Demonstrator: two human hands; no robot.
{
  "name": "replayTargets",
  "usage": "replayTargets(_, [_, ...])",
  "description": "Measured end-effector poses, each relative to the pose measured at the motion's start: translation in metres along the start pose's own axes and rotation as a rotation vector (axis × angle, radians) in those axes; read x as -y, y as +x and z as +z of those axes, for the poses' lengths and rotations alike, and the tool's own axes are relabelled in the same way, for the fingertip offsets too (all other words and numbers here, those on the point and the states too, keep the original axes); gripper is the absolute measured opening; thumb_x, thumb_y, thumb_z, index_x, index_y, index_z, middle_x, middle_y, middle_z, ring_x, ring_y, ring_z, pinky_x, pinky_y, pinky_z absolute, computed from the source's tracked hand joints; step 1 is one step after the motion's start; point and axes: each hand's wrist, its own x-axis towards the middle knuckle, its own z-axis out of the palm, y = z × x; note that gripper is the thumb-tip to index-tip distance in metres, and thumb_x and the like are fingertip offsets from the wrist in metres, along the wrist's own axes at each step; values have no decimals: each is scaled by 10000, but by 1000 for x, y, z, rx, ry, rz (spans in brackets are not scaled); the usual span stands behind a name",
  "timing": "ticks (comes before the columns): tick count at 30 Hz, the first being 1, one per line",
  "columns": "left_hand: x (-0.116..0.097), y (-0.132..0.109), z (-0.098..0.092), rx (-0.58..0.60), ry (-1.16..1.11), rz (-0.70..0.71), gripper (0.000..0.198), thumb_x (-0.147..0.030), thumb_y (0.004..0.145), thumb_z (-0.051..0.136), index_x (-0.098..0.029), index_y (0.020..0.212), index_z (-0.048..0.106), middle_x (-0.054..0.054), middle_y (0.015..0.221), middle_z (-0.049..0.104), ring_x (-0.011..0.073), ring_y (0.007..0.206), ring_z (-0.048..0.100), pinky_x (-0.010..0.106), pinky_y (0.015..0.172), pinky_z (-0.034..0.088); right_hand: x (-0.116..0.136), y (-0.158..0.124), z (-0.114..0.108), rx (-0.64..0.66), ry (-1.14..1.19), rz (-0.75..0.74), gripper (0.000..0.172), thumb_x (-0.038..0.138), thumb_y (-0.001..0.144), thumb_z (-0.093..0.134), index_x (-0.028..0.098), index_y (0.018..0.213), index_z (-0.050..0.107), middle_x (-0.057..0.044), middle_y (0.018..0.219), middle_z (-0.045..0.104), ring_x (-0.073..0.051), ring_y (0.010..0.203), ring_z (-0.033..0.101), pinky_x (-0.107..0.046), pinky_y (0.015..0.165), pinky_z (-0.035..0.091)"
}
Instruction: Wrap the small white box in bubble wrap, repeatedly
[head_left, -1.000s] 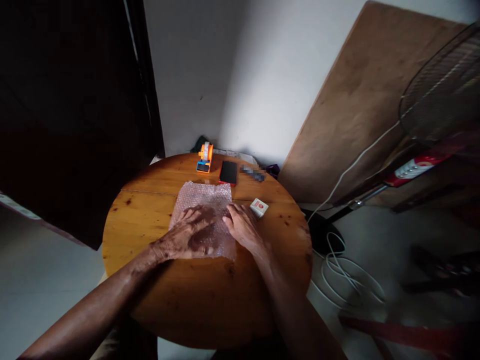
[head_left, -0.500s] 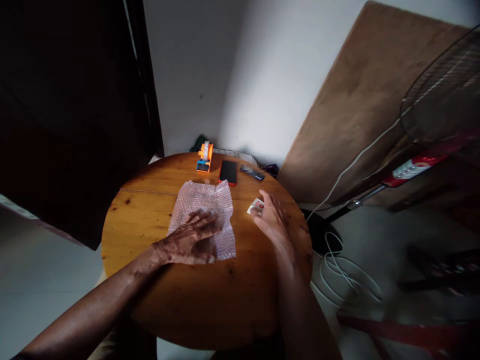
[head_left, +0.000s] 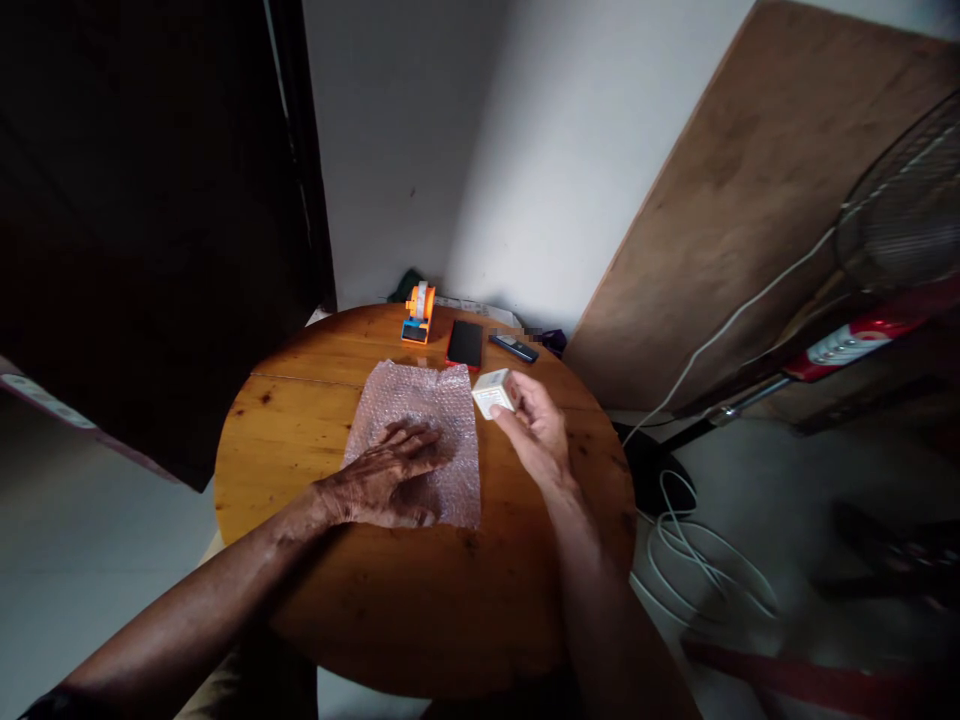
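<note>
A sheet of clear, pinkish bubble wrap [head_left: 442,400] lies on the round wooden table [head_left: 300,420]. My left hand [head_left: 394,472] rests flat on it with the fingers spread, pressing on its lower left part. My right hand [head_left: 541,430] grips a small white box [head_left: 493,394] between thumb and fingers, just past the wrap's right edge. The box is tilted and appears raised off the table; its right side is hidden behind my fingers.
At the table's far side stand an orange and blue tape dispenser [head_left: 418,312], a red-edged phone [head_left: 465,344] and a dark slim object [head_left: 514,348]. To the right are a fan [head_left: 907,200] and a loose white cable [head_left: 705,560] on the floor.
My right hand has taken hold of the small box and lifted and turned it, bringing it left toward the bubble wrap. The wrap's right side lies flatter. My left hand stays on the wrap.
</note>
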Motion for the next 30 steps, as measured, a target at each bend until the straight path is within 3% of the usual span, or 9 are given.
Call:
replayTargets(4, [-2,0,-5,-64,3,62,762,-559,750,716,-255,1414,498,122,1543,417,361,1431,340,587,1189,188,0,-11,23,200,42,-52,495,294,767,669,229,1247,569,-70,1145,705,-221,980,684,-370,887,549])
replayTargets(6, [0,0,-11,-173,-28,69,566,-431,770,696,-237,1292,596,100,1422,558,321,1339,466,546,1159,284,-6,-14,30,249,-48,-46,471,241,761,648,236,1227,580,-49,1077,717,-209,921,690,-356,839,564])
replayTargets(10, [11,-3,-21,-372,2,-145,162,-214,811,568,-187,903,699,95,1037,716,265,1027,634,444,954,476,-25,-14,32,325,-250,-32,506,137,734,596,264,1224,585,-28,1064,719,-205,916,685,-358,825,566])
replayTargets(14, [20,-5,-22,-349,31,-254,96,-159,773,589,-185,778,681,74,899,698,244,905,632,408,877,494,-33,-13,30,404,-282,-70,609,134,742,595,256,1333,512,-62,1150,700,-226,1014,668,-396,900,544])
replayTargets(22, [24,-3,-19,-322,17,-297,136,-149,758,615,-193,863,689,69,969,692,238,970,617,411,939,484,-19,-12,30,339,-256,-84,479,173,755,618,229,1228,572,-64,1084,727,-232,945,694,-408,879,551])
replayTargets(25, [25,-4,-19,-336,-28,-327,276,-135,754,588,-185,1012,673,77,1006,700,240,977,625,400,932,497,-18,-16,40,292,-191,-125,490,234,774,655,237,1256,565,-66,1135,717,-241,1011,682,-416,930,534])
replayTargets(30, [27,-5,-17,-378,-155,-430,545,-97,749,542,-156,1291,538,100,1094,710,253,1021,650,390,930,515,-23,-24,56,457,-137,-108,609,146,754,617,251,1344,509,-77,1266,661,-244,1127,641,-436,996,510])
